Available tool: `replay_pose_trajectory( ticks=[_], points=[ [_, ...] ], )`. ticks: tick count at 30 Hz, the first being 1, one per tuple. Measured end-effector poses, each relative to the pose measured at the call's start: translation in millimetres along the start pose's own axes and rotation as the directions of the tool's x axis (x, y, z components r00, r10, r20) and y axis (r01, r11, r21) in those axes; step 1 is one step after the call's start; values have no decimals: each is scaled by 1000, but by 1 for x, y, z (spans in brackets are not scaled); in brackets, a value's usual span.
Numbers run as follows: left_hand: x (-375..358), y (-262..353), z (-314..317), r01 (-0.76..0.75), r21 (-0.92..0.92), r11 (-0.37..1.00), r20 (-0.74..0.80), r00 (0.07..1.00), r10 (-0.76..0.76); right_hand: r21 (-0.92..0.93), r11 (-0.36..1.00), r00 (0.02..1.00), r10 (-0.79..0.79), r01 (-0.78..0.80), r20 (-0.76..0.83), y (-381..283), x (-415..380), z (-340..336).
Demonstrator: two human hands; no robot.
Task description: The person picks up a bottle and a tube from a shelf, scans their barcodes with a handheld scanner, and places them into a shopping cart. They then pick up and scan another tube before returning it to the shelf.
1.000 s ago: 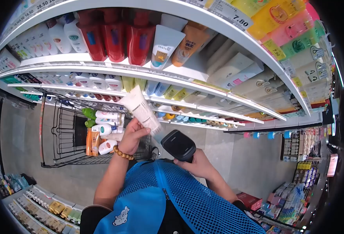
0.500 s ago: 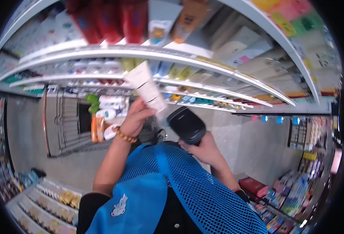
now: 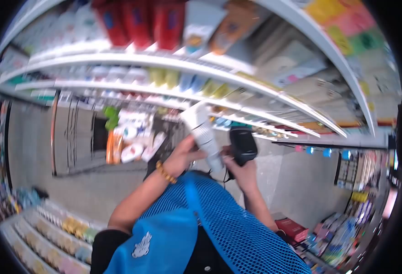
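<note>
Near the middle of the view, my left hand (image 3: 182, 156) is closed round a pale white tube (image 3: 203, 132) with blurred print on it. A beaded bracelet (image 3: 166, 172) circles that wrist. Just to the right, my right hand (image 3: 243, 172) grips a black handheld device (image 3: 243, 145) by its lower part. The tube and the device are apart, with a small gap between them. Both are held in front of my blue mesh vest, below the shelf edges.
White shelves (image 3: 178, 64) with red, white and orange packages curve across the top. A wire cart (image 3: 75, 137) holding bottles and packs stands at the left. A red box (image 3: 293, 229) lies at the lower right, and low shelves line the lower left.
My left hand and the tube have moved right and slightly down. My right hand and the device have shifted right, and the device is more upright. More packs in the cart show.
</note>
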State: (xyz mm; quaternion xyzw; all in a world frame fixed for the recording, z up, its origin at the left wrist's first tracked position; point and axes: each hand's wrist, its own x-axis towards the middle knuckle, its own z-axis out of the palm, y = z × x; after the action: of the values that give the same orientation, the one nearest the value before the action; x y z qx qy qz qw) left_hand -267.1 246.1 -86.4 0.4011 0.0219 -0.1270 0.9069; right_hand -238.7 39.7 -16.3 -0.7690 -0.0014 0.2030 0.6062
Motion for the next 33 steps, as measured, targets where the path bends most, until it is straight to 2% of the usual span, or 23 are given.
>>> replay_pose_trajectory(
  ticks=[1, 3, 4, 7, 9, 10, 11, 13, 14, 15, 17, 19, 21, 23, 25, 26, 27, 28, 29, 30, 32, 33],
  points=[
    [1, 1, 3, 25, -4, 1000, -27, 999, -25, 35, 999, 1000, 6, -6, 24, 3, 3, -2],
    [0, 10, 6, 31, 12, 999, 34, 999, -32, 211, 977, 999, -4, -5, 42, 8, 3, 0],
    [0, 13, 6, 52, 31, 998, 40, 998, -53, 224, 974, 999, -28, 22, 22, 10, 3, -1],
    [6, 22, 12, 84, 78, 993, 62, 994, -89, 193, 978, 994, -92, 80, 54, 16, 1, -12],
    [9, 28, 19, 99, 97, 990, 70, 992, -106, 58, 998, 995, 21, -27, 95, 22, -5, -25],
    [13, 29, 24, 97, 98, 990, 106, 989, -107, 23, 989, 983, 142, -146, 116, 26, -9, -31],
    [17, 29, 29, 96, 97, 991, 144, 983, -109, 14, 990, 983, 138, -141, 122, 33, -11, -30],
    [21, 26, 35, 96, 104, 990, 169, 979, -113, 354, 935, 998, 3, -24, 61, 46, -15, -26],
    [23, 24, 39, 99, 96, 990, 171, 979, -114, 462, 885, 996, 19, -59, 91, 47, -16, -26],
    [26, 25, 41, 101, 96, 990, 173, 978, -116, 468, 882, 996, 15, -53, 83, 46, -16, -26],
    [30, 30, 47, 114, 91, 989, 171, 977, -129, 595, 801, 995, 2, -64, 104, 44, -16, -22],
    [34, 37, 52, 140, 92, 986, 166, 974, -153, 605, 795, 998, -6, -35, 66, 38, -18, -18],
    [43, 48, 54, 52, 231, 972, 247, 963, -111, 624, 781, 999, -16, -5, 29, 31, -18, -16],
    [54, 63, 57, 90, 321, 943, 281, 941, -186, 653, 752, 996, -64, 88, -61, 28, -19, -16],
    [67, 88, 69, 1, 567, 824, 226, 961, -157, 690, 718, 996, -53, 91, -76, 34, -22, -21],
    [75, 104, 79, -67, 630, 774, 189, 980, -69, 689, 715, 992, -63, 121, -109, 37, -23, -23],
    [91, 114, 72, -165, 771, 615, 187, 982, 29, 686, 712, 987, -73, 151, -141, 40, -25, -25],
    [93, 137, 96, -288, 871, 398, 223, 954, 202, 686, 714, 988, -62, 142, -140, 43, -28, -29],
    [103, 154, 106, -446, 895, -30, 421, 817, 394, 700, 700, 988, -61, 143, -142, 49, -31, -32],
    [116, 172, 114, -483, 810, -332, 585, 699, 411, 664, 733, 987, -65, 148, -147, 55, -34, -36],
    [138, 199, 134, -393, 689, -610, 689, 617, 380, 612, 776, 985, -65, 151, -160, 60, -41, -38],
    [150, 207, 138, -383, 690, -614, 685, 620, 383, 614, 775, 986, -69, 148, -151, 63, -44, -38]
  ],
)
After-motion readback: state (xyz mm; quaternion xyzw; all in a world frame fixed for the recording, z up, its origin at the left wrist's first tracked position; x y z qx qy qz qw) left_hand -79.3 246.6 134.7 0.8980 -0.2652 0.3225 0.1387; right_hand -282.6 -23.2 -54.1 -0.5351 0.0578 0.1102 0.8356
